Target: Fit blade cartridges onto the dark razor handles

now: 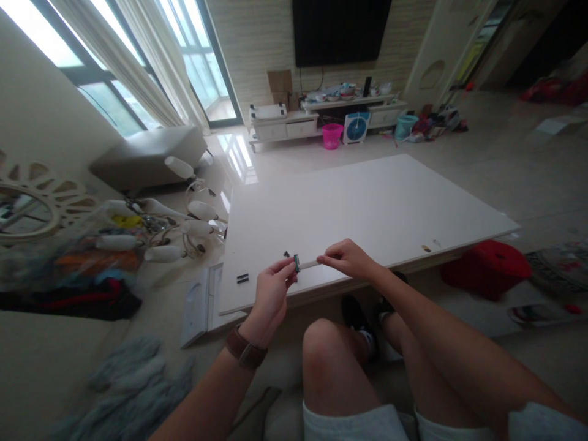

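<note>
The left hand [271, 295] pinches a small green-and-black piece [296, 263] between thumb and fingers, while the right hand [348, 258] pinches the far-from-it end of a thin pale stick [309, 264] that runs across to that piece. Both are held just above the near edge of a white board [349, 205], left of its middle. The step in hand looks like working the 2 parts against each other, though whether they are being joined or parted cannot be told. The next move seems to call for a firm left pinch and a straight, gentle right pull or push. On the board, 1 small black piece [287, 253] lies just beyond the left fingers, and 2 short dark strips [242, 278] lie near the left corner.
</note>
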Demonstrator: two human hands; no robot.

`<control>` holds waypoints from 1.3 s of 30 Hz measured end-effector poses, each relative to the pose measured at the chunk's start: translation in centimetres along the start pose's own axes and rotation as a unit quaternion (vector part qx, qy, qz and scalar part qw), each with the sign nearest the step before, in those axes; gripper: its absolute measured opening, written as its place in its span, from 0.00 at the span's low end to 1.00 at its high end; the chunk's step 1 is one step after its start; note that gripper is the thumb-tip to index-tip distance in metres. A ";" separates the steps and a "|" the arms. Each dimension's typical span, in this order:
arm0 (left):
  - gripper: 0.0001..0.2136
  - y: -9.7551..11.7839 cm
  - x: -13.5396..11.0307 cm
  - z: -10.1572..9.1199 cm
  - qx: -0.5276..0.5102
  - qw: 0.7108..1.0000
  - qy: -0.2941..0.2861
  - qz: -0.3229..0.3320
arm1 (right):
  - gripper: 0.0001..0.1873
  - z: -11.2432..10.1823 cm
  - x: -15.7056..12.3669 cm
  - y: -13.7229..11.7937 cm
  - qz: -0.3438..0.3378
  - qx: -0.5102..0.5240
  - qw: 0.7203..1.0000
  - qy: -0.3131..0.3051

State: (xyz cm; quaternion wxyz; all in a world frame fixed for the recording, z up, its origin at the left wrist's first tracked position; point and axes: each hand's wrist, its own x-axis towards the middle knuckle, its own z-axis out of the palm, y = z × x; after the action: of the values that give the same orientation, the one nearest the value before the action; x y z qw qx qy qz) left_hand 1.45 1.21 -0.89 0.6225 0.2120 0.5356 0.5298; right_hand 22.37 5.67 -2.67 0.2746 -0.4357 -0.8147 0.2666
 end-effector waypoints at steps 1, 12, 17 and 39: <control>0.13 0.0 0.0 0.0 0.001 1.000 0.001 0.001 | 0.31 0.0 0.0 0.0 -0.003 0.005 1.000 -0.010; 0.15 0.0 -0.1 0.0 0.011 1.000 0.001 0.001 | 0.30 0.1 -0.1 -0.1 -0.007 0.020 0.999 -0.027; 0.16 0.0 -0.1 0.0 0.017 1.000 0.004 -0.004 | 0.30 0.0 0.0 0.0 0.011 0.012 0.999 0.027; 0.15 0.0 -0.2 -0.1 0.033 0.999 0.007 -0.010 | 0.30 0.2 -0.1 0.2 0.014 0.046 0.997 -0.057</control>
State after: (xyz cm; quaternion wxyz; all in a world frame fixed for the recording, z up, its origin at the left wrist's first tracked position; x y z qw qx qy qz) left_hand 1.41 0.97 -0.83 0.6169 0.2233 0.5592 0.5068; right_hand 22.35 5.61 -2.97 0.2438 -0.4178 -0.8097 0.3323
